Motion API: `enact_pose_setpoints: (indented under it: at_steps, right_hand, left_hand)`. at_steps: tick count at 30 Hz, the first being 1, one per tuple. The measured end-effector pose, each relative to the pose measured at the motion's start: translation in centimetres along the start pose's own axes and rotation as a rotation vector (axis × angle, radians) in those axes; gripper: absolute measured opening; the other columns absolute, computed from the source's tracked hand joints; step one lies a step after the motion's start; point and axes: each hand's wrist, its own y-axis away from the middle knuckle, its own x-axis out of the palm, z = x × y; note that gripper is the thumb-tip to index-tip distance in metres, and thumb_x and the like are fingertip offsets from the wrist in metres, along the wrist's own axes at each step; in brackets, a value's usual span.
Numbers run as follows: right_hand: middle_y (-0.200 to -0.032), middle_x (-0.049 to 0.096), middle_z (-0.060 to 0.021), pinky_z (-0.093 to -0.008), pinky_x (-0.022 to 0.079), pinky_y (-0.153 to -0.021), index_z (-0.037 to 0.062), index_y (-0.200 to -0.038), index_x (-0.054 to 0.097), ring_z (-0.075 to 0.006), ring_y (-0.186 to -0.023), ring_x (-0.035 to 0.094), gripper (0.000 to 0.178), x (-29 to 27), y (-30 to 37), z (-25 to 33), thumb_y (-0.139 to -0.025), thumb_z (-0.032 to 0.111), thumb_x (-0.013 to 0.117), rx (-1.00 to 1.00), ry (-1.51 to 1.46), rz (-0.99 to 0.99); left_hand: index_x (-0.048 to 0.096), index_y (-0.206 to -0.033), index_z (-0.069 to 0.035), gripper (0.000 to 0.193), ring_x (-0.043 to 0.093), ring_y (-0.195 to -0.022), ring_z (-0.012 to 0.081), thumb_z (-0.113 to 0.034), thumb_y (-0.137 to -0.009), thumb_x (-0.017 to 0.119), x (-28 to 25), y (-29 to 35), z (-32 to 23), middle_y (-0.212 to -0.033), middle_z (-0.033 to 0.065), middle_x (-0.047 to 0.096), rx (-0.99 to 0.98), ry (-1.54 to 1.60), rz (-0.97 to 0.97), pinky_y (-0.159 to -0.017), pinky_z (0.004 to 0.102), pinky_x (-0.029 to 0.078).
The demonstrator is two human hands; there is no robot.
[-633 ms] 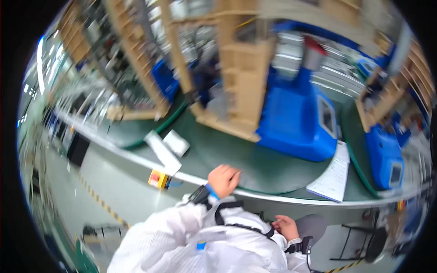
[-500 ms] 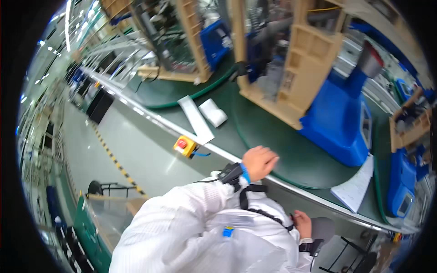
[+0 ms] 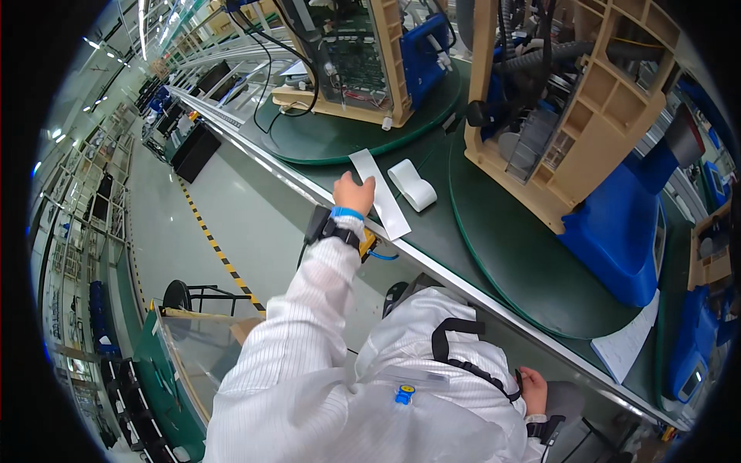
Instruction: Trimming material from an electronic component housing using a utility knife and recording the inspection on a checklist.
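My left hand (image 3: pixel 355 194) reaches over the bench's front edge, beside a flat white strip (image 3: pixel 380 197). Its thumb stands apart from the curled fingers, and nothing shows in its grasp; whether it touches the strip is unclear. A looped white band (image 3: pixel 413 185) lies just right of the strip. Low at my right side, my right hand (image 3: pixel 532 391) rests by my hip with bent fingers. Something thin and dark shows at its fingertips, too small to name. A black strap (image 3: pixel 457 326) lies across my white smock.
Tan-framed machine units with blue parts (image 3: pixel 614 228) stand on green round turntables (image 3: pixel 532 293). A yellow box (image 3: pixel 368 242) hangs at the bench edge, partly behind my left wrist. Written sheets (image 3: pixel 629 339) lie at the right. A wheeled cart (image 3: pixel 181 363) stands on the left.
My left hand has moved left and farther forward, from the bench edge to beside the white strip. The right hand stays low by my hip. The view has shifted.
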Motion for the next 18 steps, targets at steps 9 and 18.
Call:
enact_pose_setpoints:
  at_steps: [9,18]
  right_hand:
    - [-0.094,0.075,-0.0083,-0.0283,0.055,-0.074,-0.0039,-0.117,0.073,-0.0131,-0.08,0.068,0.021,1.6,0.9,1.4,-0.102,0.008,0.063,-0.053,0.184,-0.034]
    - [-0.096,0.076,-0.0082,-0.0285,0.055,-0.078,-0.0036,-0.114,0.075,-0.0129,-0.084,0.067,0.019,1.6,0.7,0.5,-0.099,0.005,0.067,-0.07,0.216,-0.042]
  left_hand:
    - [0.073,-0.124,-0.008,0.058,0.065,-0.12,0.041,-0.036,-0.076,0.09,1.2,-0.6,-0.2,-0.132,0.0194,0.066,-0.1,-0.347,0.22,-0.103,0.0465,0.054]
    - [0.081,-0.112,-0.007,0.039,0.076,-0.103,0.0323,-0.031,-0.082,0.086,2.3,-5.3,-1.7,-0.113,0.0187,0.078,-0.129,-0.473,0.552,-0.093,0.0369,0.058]
